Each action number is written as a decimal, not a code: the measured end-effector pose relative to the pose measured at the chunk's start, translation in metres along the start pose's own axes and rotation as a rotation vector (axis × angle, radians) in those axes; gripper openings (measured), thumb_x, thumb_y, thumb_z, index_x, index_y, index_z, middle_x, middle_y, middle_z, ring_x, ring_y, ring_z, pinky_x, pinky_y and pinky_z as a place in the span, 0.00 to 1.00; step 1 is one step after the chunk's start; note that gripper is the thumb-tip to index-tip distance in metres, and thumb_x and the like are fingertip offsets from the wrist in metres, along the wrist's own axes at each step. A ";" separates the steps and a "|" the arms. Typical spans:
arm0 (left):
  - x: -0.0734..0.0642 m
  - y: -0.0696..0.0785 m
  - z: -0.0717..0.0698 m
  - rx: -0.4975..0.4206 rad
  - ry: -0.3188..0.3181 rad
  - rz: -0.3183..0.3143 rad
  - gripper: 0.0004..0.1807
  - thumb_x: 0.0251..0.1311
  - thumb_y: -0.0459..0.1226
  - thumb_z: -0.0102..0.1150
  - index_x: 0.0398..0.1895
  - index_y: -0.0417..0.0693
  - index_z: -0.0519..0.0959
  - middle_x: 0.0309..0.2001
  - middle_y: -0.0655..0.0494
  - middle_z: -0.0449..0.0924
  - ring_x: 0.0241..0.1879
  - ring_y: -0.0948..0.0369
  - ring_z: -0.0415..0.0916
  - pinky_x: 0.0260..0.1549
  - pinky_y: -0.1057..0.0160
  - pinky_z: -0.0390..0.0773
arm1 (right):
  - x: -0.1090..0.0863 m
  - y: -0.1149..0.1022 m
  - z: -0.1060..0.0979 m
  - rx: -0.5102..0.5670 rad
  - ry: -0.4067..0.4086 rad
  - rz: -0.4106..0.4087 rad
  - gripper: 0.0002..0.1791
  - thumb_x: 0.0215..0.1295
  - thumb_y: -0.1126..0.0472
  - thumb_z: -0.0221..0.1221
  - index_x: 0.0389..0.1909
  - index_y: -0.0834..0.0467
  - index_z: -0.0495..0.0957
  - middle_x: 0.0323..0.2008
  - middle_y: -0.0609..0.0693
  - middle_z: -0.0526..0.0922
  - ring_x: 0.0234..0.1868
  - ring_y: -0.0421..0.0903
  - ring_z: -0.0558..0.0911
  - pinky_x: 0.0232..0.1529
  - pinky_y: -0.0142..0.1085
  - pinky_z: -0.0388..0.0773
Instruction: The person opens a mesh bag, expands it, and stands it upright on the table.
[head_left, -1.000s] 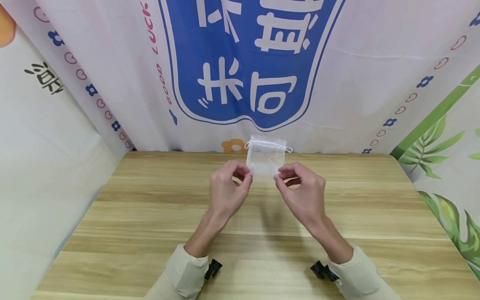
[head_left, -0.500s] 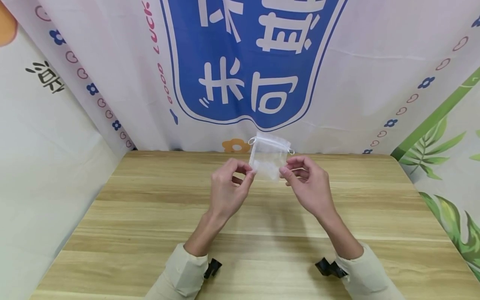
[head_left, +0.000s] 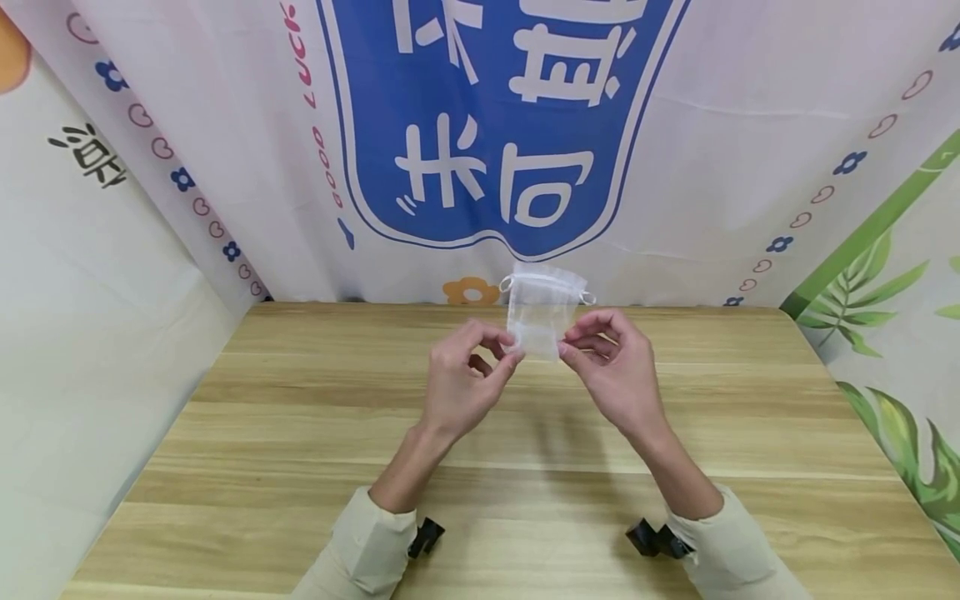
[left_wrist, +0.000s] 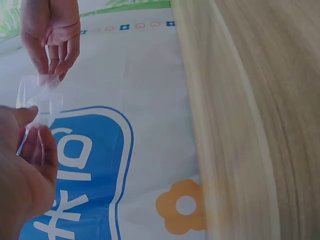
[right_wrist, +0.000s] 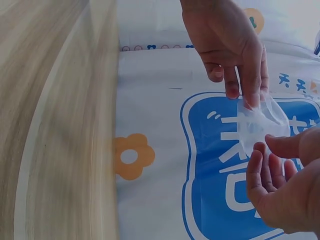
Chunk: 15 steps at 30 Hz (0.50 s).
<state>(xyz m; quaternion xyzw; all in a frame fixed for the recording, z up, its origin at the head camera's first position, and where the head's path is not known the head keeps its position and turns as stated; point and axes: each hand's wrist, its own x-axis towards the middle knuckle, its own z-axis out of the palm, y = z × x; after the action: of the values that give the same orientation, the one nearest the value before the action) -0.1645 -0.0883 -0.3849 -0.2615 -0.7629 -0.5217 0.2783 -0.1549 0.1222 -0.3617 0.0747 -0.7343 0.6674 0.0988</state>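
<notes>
A small sheer white drawstring pouch (head_left: 543, 308) is held up over the far part of the table, its gathered band and two side cord loops at the top. My left hand (head_left: 467, 379) pinches its lower left corner between thumb and index finger. At the lower right corner, my right hand (head_left: 618, 367) pinches the fabric the same way. The left wrist view shows the pouch (left_wrist: 42, 97) stretched between both hands. In the right wrist view the thin fabric (right_wrist: 257, 125) looks see-through, with the printed cloth showing behind it.
Below the hands lies a wood-grain table (head_left: 300, 442). Behind its far edge hangs a printed cloth (head_left: 720, 192) with a blue panel. Another cloth (head_left: 90, 333) borders the left side. Black mounts (head_left: 426, 537) sit at both sleeve cuffs.
The pouch has shifted slightly right and tilted a little. My right hand moved right and regripped its corner; my left hand has edged right with it.
</notes>
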 end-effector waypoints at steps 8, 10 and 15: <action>0.000 0.003 -0.007 -0.178 -0.031 -0.204 0.09 0.63 0.28 0.65 0.46 0.35 0.82 0.43 0.42 0.88 0.37 0.62 0.83 0.22 0.72 0.80 | 0.001 0.002 -0.004 -0.046 0.031 -0.143 0.17 0.61 0.79 0.70 0.48 0.72 0.76 0.39 0.54 0.84 0.39 0.35 0.88 0.45 0.26 0.88; 0.001 0.003 -0.008 -0.183 -0.012 -0.253 0.09 0.66 0.29 0.67 0.47 0.35 0.82 0.43 0.41 0.88 0.37 0.64 0.83 0.22 0.73 0.78 | 0.001 0.004 -0.004 -0.067 0.028 -0.205 0.17 0.61 0.80 0.70 0.47 0.72 0.76 0.39 0.59 0.85 0.39 0.34 0.87 0.46 0.26 0.87; 0.004 0.003 -0.010 -0.169 0.009 -0.305 0.11 0.66 0.28 0.70 0.49 0.36 0.82 0.41 0.41 0.88 0.32 0.61 0.82 0.21 0.75 0.75 | 0.002 0.009 -0.006 -0.123 0.011 -0.335 0.17 0.60 0.81 0.71 0.47 0.72 0.77 0.38 0.64 0.87 0.40 0.31 0.87 0.47 0.24 0.86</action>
<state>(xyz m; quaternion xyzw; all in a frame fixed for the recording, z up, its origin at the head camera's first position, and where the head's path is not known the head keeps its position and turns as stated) -0.1633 -0.0966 -0.3770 -0.1627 -0.7460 -0.6212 0.1764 -0.1588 0.1290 -0.3690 0.1862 -0.7507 0.5957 0.2169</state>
